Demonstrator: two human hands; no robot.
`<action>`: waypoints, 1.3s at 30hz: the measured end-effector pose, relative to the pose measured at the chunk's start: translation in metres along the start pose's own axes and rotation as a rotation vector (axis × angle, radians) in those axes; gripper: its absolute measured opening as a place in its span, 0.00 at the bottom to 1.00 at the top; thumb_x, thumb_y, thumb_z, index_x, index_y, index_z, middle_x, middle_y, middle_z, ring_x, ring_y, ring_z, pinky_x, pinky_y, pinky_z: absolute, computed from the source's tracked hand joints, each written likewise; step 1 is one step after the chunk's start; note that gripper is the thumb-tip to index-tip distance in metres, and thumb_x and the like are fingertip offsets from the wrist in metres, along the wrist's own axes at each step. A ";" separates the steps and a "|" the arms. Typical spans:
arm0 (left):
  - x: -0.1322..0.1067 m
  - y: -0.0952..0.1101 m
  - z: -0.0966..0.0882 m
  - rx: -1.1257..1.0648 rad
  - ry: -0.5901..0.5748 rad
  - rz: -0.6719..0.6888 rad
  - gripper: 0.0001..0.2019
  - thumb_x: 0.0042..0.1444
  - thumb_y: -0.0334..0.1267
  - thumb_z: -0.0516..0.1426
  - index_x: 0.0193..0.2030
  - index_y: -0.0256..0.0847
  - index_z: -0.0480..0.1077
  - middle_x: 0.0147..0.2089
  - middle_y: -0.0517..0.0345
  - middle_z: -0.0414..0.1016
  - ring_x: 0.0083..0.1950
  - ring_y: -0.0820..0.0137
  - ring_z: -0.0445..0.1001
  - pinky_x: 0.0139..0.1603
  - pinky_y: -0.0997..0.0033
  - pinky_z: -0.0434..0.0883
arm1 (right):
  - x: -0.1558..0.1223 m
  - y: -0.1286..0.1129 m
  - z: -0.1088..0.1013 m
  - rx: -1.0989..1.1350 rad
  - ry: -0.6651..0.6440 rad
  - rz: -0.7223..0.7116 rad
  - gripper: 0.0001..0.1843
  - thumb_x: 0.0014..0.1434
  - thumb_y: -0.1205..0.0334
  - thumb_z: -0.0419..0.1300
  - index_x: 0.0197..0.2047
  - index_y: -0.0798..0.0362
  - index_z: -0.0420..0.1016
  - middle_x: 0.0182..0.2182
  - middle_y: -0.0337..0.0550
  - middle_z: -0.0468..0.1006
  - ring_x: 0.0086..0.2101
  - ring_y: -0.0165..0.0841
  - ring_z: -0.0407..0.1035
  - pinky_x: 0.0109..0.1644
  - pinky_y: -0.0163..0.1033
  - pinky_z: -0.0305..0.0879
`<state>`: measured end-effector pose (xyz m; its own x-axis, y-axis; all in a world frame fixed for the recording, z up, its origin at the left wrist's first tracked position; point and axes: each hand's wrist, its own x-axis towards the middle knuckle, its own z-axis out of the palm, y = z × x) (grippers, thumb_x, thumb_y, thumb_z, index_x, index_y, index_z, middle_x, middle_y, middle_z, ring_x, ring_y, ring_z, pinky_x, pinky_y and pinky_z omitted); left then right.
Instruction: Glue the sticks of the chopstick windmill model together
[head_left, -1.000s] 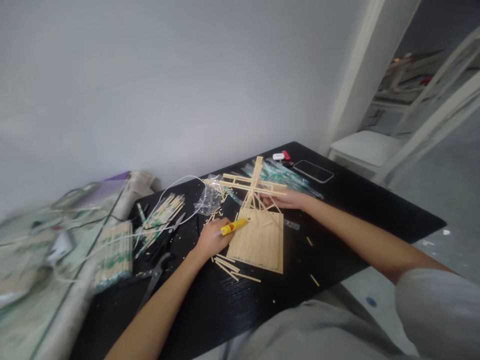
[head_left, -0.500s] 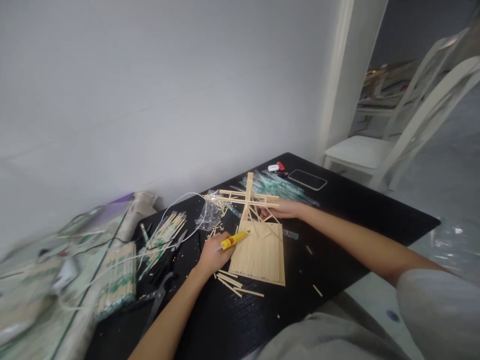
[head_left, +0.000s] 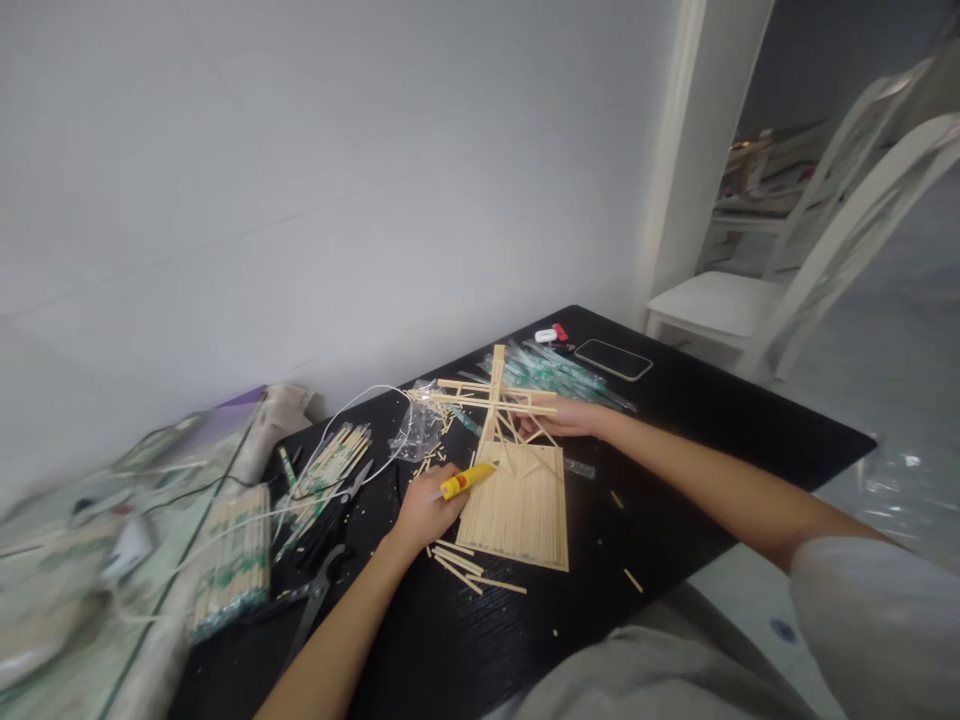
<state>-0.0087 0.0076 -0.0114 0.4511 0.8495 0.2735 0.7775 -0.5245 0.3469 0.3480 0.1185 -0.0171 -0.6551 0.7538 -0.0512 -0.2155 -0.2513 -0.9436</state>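
Note:
On the black table (head_left: 705,430) lies a flat panel of glued wooden sticks (head_left: 521,505) with a cross-shaped stick frame (head_left: 495,395) rising at its far end. My left hand (head_left: 424,512) is closed round a yellow glue tube (head_left: 466,481), whose tip points at the panel's left edge. My right hand (head_left: 559,417) reaches across and grips the stick frame where it meets the panel. A few loose sticks (head_left: 469,570) lie just below my left hand.
Scissors (head_left: 319,590), pliers, a white cable (head_left: 352,410) and packs of wrapped chopsticks (head_left: 232,560) crowd the table's left. Green wrappers (head_left: 562,375), a phone (head_left: 613,359) and a small white-and-red item (head_left: 551,334) lie at the far end. White chairs (head_left: 757,300) stand to the right.
The view shifted slightly as my head moved. Both hands stay in place: the left on the glue tube, the right on the frame.

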 end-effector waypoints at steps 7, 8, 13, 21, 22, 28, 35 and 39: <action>0.000 0.003 -0.002 0.017 -0.009 -0.028 0.06 0.66 0.38 0.64 0.36 0.48 0.74 0.34 0.57 0.83 0.39 0.62 0.84 0.43 0.67 0.72 | 0.001 0.001 -0.001 0.009 0.015 0.010 0.19 0.70 0.52 0.86 0.43 0.52 0.83 0.26 0.36 0.79 0.33 0.35 0.82 0.54 0.45 0.88; 0.000 0.003 -0.002 0.018 -0.016 -0.026 0.06 0.67 0.38 0.64 0.37 0.48 0.74 0.35 0.56 0.83 0.39 0.62 0.84 0.43 0.67 0.72 | 0.001 0.000 -0.001 0.008 0.010 0.011 0.18 0.70 0.52 0.85 0.43 0.52 0.84 0.26 0.36 0.80 0.33 0.35 0.83 0.54 0.45 0.88; 0.000 0.001 -0.002 0.006 -0.026 -0.021 0.06 0.67 0.40 0.64 0.37 0.48 0.74 0.35 0.56 0.84 0.39 0.62 0.84 0.43 0.66 0.73 | -0.001 -0.002 0.001 0.007 0.001 0.005 0.18 0.71 0.52 0.84 0.42 0.52 0.83 0.26 0.37 0.80 0.34 0.36 0.84 0.53 0.44 0.88; 0.000 -0.001 0.000 -0.015 0.001 -0.009 0.06 0.67 0.39 0.63 0.36 0.49 0.74 0.34 0.56 0.83 0.39 0.62 0.84 0.43 0.66 0.74 | -0.004 -0.006 0.006 0.005 0.009 0.007 0.19 0.74 0.52 0.84 0.42 0.51 0.81 0.26 0.36 0.79 0.34 0.36 0.83 0.53 0.46 0.88; 0.000 -0.001 0.001 -0.015 0.001 -0.012 0.07 0.67 0.40 0.63 0.36 0.49 0.73 0.34 0.56 0.83 0.39 0.62 0.84 0.43 0.66 0.73 | -0.004 -0.006 0.006 0.008 0.014 0.006 0.19 0.73 0.52 0.84 0.41 0.51 0.81 0.26 0.36 0.79 0.33 0.36 0.82 0.53 0.45 0.88; 0.000 0.002 -0.001 -0.024 -0.013 -0.029 0.09 0.68 0.40 0.62 0.35 0.48 0.71 0.34 0.56 0.81 0.38 0.62 0.83 0.43 0.66 0.72 | -0.002 -0.006 0.005 0.021 0.024 0.030 0.19 0.73 0.54 0.84 0.40 0.51 0.81 0.27 0.38 0.81 0.33 0.35 0.82 0.49 0.41 0.87; 0.001 0.003 -0.003 -0.001 -0.026 -0.039 0.08 0.68 0.42 0.63 0.36 0.49 0.73 0.34 0.56 0.82 0.39 0.61 0.83 0.43 0.65 0.73 | -0.003 -0.006 0.004 0.020 0.043 0.045 0.14 0.76 0.61 0.80 0.40 0.52 0.81 0.26 0.38 0.80 0.34 0.35 0.83 0.52 0.42 0.88; 0.001 0.003 -0.004 0.003 -0.036 -0.046 0.08 0.68 0.42 0.63 0.37 0.49 0.73 0.34 0.55 0.81 0.39 0.61 0.82 0.43 0.65 0.73 | -0.004 -0.004 0.002 0.039 0.055 0.042 0.14 0.79 0.64 0.76 0.40 0.52 0.80 0.27 0.38 0.80 0.32 0.34 0.81 0.53 0.44 0.89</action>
<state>-0.0075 0.0067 -0.0069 0.4303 0.8741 0.2252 0.7988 -0.4849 0.3559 0.3496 0.1156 -0.0120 -0.6235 0.7742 -0.1089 -0.2176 -0.3056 -0.9270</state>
